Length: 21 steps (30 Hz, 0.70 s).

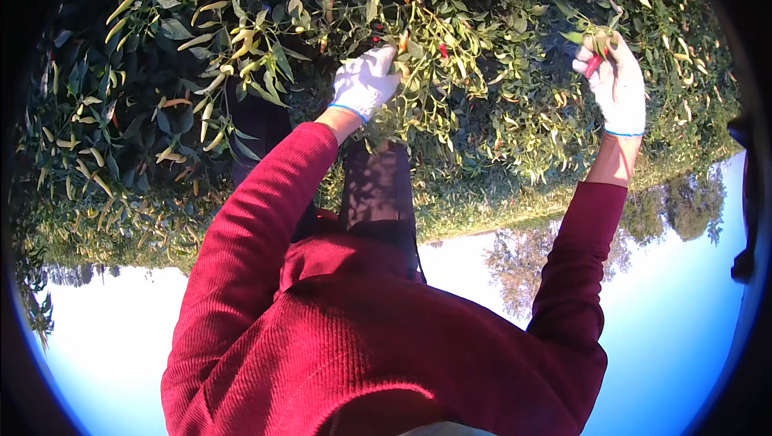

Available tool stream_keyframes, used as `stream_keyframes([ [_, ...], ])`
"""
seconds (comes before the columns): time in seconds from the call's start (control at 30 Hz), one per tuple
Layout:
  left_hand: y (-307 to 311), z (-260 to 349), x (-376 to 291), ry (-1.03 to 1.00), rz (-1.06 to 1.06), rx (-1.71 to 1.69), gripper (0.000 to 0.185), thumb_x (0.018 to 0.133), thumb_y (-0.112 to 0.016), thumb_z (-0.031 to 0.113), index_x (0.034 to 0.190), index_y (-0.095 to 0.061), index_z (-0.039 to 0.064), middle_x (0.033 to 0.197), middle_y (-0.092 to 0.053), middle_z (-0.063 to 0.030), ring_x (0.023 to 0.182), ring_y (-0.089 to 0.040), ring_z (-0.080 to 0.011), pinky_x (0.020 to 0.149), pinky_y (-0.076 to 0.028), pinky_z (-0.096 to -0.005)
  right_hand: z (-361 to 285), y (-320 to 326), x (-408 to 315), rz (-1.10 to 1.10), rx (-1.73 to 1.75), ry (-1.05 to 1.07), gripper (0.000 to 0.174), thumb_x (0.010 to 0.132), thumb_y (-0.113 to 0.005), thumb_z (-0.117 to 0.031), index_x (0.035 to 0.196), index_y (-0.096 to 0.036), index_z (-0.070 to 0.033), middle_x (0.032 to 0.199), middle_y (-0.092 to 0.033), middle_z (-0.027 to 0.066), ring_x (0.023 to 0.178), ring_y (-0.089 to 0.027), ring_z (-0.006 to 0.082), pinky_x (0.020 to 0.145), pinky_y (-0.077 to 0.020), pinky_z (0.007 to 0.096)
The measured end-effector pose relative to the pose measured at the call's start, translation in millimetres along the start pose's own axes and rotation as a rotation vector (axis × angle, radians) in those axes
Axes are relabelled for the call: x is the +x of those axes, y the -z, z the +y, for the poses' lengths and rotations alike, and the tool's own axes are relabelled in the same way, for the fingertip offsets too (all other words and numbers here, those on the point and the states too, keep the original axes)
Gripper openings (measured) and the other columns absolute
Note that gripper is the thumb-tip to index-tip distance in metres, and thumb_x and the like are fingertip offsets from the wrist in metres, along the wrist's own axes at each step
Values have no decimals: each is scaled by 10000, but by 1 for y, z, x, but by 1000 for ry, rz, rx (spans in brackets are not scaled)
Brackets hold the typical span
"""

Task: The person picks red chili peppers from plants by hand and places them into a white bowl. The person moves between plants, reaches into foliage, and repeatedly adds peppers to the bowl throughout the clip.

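Note:
White knit gloves with blue cuffs cover both hands. My left hand (365, 81) is at a leafy chili pepper plant, its fingers curled beside an orange-red chili (403, 42); whether they grip a stem or a fruit cannot be told. Out to the right, my right hand (614, 77) is raised with its fingers closed on a red chili pepper (593, 66) and some green leaves (573, 37). Between the hands, the plant (446, 74) bears many pale yellow-green chilies and a few red ones.
Pale chilies (244, 41) hang in a cluster left of my left hand. Dense pepper plants (90, 128) reach close around my legs (377, 186) on both sides. Trees (687, 204) and bright sky lie beyond the field.

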<state>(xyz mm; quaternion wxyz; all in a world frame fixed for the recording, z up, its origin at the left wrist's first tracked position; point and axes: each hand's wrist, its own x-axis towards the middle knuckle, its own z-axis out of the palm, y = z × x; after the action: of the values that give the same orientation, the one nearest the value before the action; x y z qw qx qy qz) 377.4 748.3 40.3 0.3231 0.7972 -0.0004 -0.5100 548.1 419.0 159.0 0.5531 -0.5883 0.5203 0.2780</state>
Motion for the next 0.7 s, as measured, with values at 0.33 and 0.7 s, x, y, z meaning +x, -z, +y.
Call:
stream_keyframes([
  [0.33,10,13,10,-22,-87,24,246,902,-654,285,1044,-592,93,1005,-711,-155,932,-704,-386,785,-547,-515,19,-98,18,-238,-24,54,212,1069,-573,-283,1185,-617,-110,619,-365,-85,447,-297,13,382,-228,184],
  [0.7,10,3,13,11,-164,-67,318,891,-671,284,1166,-627,129,1071,-704,-134,1007,-682,-387,806,-535,-506,131,-155,56,-791,-1664,235,364,819,-676,-337,1131,-733,-157,1150,-716,139,1047,-696,348,912,-563,466],
])
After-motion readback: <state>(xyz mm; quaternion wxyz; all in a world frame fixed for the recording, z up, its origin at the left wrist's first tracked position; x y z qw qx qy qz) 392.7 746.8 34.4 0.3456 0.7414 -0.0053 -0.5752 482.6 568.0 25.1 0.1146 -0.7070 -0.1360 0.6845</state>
